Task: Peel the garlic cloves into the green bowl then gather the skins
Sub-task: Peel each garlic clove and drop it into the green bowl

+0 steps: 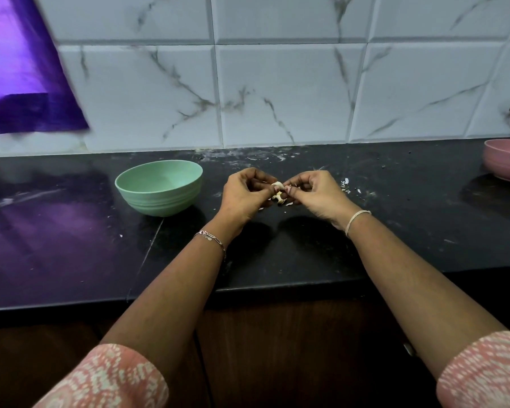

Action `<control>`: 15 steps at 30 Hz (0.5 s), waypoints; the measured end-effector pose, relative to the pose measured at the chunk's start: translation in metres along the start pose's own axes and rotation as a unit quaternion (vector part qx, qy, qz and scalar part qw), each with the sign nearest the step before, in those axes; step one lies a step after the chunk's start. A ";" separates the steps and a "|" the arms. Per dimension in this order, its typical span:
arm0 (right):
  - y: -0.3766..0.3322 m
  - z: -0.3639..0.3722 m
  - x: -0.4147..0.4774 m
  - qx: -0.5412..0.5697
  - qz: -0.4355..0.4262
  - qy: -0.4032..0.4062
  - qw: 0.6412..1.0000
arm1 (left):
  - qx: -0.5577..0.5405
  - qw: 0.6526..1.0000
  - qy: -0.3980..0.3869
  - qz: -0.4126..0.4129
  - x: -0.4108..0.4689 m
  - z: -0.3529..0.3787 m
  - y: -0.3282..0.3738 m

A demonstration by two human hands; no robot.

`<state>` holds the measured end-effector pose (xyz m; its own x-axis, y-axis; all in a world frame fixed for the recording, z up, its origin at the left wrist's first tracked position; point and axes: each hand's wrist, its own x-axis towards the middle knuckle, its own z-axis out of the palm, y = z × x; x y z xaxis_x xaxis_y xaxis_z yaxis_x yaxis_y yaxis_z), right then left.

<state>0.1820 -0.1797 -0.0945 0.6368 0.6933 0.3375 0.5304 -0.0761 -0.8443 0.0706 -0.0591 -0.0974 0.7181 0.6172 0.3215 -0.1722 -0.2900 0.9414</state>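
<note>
The green bowl (159,191) stands on the black counter, left of my hands, and looks empty inside. Both hands meet just right of it, a little above the counter. My left hand (243,194) and my right hand (314,192) pinch the same pale garlic clove (278,190) between fingertips and thumbs. Most of the clove is hidden by my fingers. Small white skin flakes (345,184) lie on the counter right of my right hand, and a few bits lie under the hands.
A pink bowl (505,160) sits at the far right against the tiled wall. A purple sheet (21,72) hangs at the upper left. The black counter (71,231) ends in a front edge below my forearms.
</note>
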 end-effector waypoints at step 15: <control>-0.004 0.006 0.000 -0.093 -0.031 0.038 0.994 | 0.029 1.000 0.007 -0.007 0.003 -0.002 -0.003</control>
<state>0.1766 -0.1745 -0.0938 0.6365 0.6454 0.4224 0.6594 -0.1713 -0.7320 0.0721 -0.0553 -0.0990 0.7109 0.6312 0.3101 -0.1222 -0.3233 0.9384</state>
